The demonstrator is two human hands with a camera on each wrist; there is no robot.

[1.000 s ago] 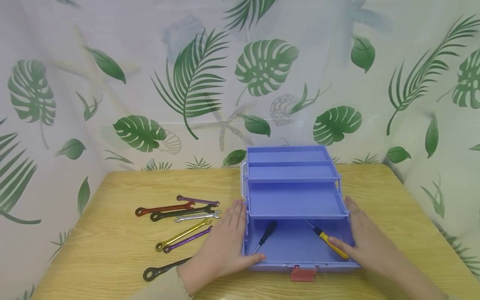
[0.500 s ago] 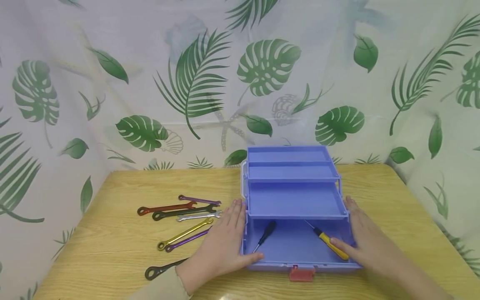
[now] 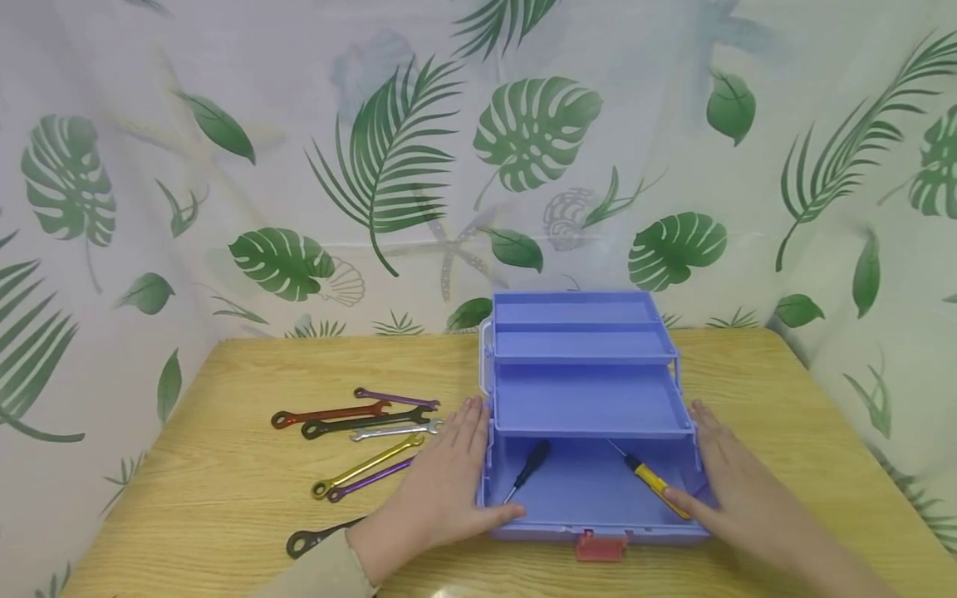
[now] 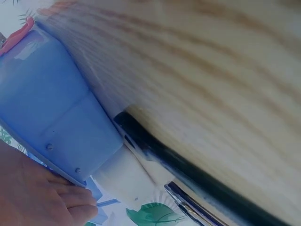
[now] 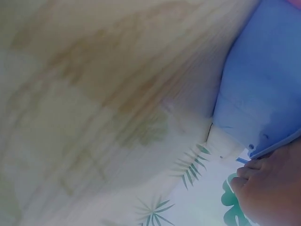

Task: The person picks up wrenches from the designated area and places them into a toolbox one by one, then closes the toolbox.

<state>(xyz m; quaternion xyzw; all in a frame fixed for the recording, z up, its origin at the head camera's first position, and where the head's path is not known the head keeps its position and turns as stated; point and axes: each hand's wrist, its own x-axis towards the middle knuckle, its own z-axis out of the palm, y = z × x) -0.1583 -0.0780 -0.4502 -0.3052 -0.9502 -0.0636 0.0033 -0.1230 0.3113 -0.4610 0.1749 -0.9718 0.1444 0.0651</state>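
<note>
A blue-violet plastic toolbox [image 3: 591, 497] stands unfolded on the table, its stepped trays [image 3: 591, 399] raised toward the back. My left hand [image 3: 437, 486] lies along its left side, fingers straight and thumb reaching over the front left corner. Along the right side rests my right hand [image 3: 751, 498], fingers extended, its thumb over the rim and overlapping the handle of a yellow-and-black screwdriver [image 3: 646, 475]. A black-handled screwdriver [image 3: 535, 458] lies at the left of the bottom compartment. In the left wrist view, the fingers [image 4: 70, 202] touch the box's upper edge.
Several combination wrenches lie left of the box, among them a red one [image 3: 329, 414], a gold one [image 3: 366, 469] and a black one [image 3: 306, 542] partly behind the left forearm. A red latch [image 3: 601, 547] hangs at the box's front. Leaf-printed cloth [image 3: 419, 307] stands behind the table.
My right hand has shifted slightly toward the front along the box's side, its thumb now lower over the yellow screwdriver's handle. The left hand and the box have stayed nearly still.
</note>
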